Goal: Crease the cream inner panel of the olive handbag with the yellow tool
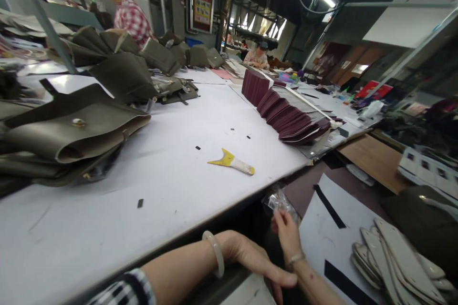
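At the bottom of the frame, a worker's right hand (pixel 288 233) reaches below the edge of the white table (pixel 171 186), its fingers pinched on a small clear plastic bag (pixel 281 200) that sits just right of lower centre, crumpled and held upward. The left hand (pixel 255 259), a pale bangle (pixel 215 252) on its wrist, hangs at the table's edge with fingers loose and extended, gripping nothing.

By the look of it, the step in hand is fetching or opening the bag; what it holds cannot be made out. A next move would likely call for the free left hand to come across and steady the bag, since thin plastic gives little for one hand to work against.

On the table, just above centre, lies a yellow scraper (pixel 232 161) with a pale handle, well apart from both hands. Olive-grey bags (pixel 71 128) are heaped along the left side, and a fanned row of maroon pieces (pixel 286 114) runs toward the upper right. At lower right, a stack of pale shaped pieces (pixel 390 257) rests on a sheet marked with black strips. Two other people work at the far end of the table, in the upper left and upper centre.
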`<state>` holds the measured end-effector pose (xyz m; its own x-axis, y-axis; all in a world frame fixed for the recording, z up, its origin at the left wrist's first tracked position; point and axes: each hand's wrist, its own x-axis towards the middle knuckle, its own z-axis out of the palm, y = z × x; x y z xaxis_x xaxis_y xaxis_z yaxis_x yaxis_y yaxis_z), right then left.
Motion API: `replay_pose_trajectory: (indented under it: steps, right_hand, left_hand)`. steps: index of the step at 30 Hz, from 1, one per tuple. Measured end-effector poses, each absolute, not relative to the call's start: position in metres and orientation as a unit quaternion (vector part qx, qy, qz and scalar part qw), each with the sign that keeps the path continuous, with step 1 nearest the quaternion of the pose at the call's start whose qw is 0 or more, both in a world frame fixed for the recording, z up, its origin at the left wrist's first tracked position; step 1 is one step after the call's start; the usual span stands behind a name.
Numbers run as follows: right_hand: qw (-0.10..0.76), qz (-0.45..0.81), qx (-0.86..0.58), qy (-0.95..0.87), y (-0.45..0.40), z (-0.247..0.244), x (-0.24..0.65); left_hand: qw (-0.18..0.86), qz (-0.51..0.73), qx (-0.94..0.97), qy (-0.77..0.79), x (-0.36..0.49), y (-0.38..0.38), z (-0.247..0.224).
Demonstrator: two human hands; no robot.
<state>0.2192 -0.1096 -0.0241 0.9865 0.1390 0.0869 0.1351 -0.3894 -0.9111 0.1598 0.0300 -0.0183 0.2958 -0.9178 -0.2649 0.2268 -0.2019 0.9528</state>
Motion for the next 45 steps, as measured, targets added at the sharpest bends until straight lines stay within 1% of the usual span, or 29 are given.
replay_pose_trajectory:
  steps: [3,5,7,9,11,14,16,18,20,21,22,23,25,30,34,40,45]
  right_hand:
    - [0.414,-0.003,-0.884,-0.217,-0.071,-0.007,0.268]
    - [0.327,0.021,-0.896,-0.3,-0.033,-0.002,0.299]
    - [0.254,0.052,-0.903,-0.343,0.003,-0.005,0.32]
    - [0.204,0.074,-0.904,-0.369,0.028,-0.01,0.328]
    - [0.172,0.098,-0.901,-0.386,0.035,-0.011,0.329]
    - [0.146,0.144,-0.896,-0.394,0.009,0.006,0.324]
    - [0.146,0.18,-0.891,-0.39,-0.03,0.028,0.316]
    - [0.168,0.229,-0.878,-0.384,-0.081,0.053,0.302]
    - [0.202,0.318,-0.852,-0.365,-0.136,0.072,0.277]
    - [0.262,0.423,-0.813,-0.302,-0.162,0.076,0.261]
    - [0.296,0.496,-0.785,-0.225,-0.185,0.077,0.243]
    - [0.305,0.54,-0.768,-0.162,-0.204,0.074,0.223]
    - [0.313,0.579,-0.746,-0.098,-0.228,0.057,0.182]
    - [0.391,0.589,-0.707,0.02,-0.226,0.007,0.108]
    - [0.44,0.573,-0.691,0.034,-0.21,-0.004,0.089]
    - [0.442,0.55,-0.707,0.055,-0.205,0.0,0.084]
    - [0.43,0.519,-0.738,0.028,-0.202,0.003,0.086]
  left_hand:
    - [0.542,-0.52,0.599,-0.275,0.161,0.033,-0.013]
    - [0.546,-0.52,0.596,-0.277,0.161,0.033,-0.013]
    - [0.547,-0.528,0.588,-0.277,0.162,0.033,-0.018]
    - [0.538,-0.548,0.577,-0.277,0.164,0.031,-0.025]
    - [0.524,-0.565,0.572,-0.282,0.165,0.028,-0.031]
    - [0.523,-0.572,0.57,-0.272,0.167,0.026,-0.035]
    - [0.53,-0.567,0.574,-0.263,0.166,0.025,-0.035]
    - [0.534,-0.562,0.577,-0.258,0.165,0.025,-0.035]
    - [0.535,-0.56,0.578,-0.257,0.164,0.025,-0.034]
    - [0.535,-0.56,0.578,-0.257,0.164,0.025,-0.034]
    - [0.536,-0.561,0.576,-0.257,0.163,0.025,-0.034]
    - [0.536,-0.564,0.574,-0.255,0.163,0.025,-0.033]
    - [0.536,-0.566,0.574,-0.25,0.162,0.025,-0.03]
    - [0.532,-0.549,0.599,-0.239,0.16,0.027,-0.017]
    - [0.503,-0.524,0.649,-0.225,0.159,0.029,-0.013]
    - [0.52,-0.533,0.636,-0.204,0.158,0.028,-0.018]
    - [0.535,-0.534,0.628,-0.186,0.158,0.029,-0.016]
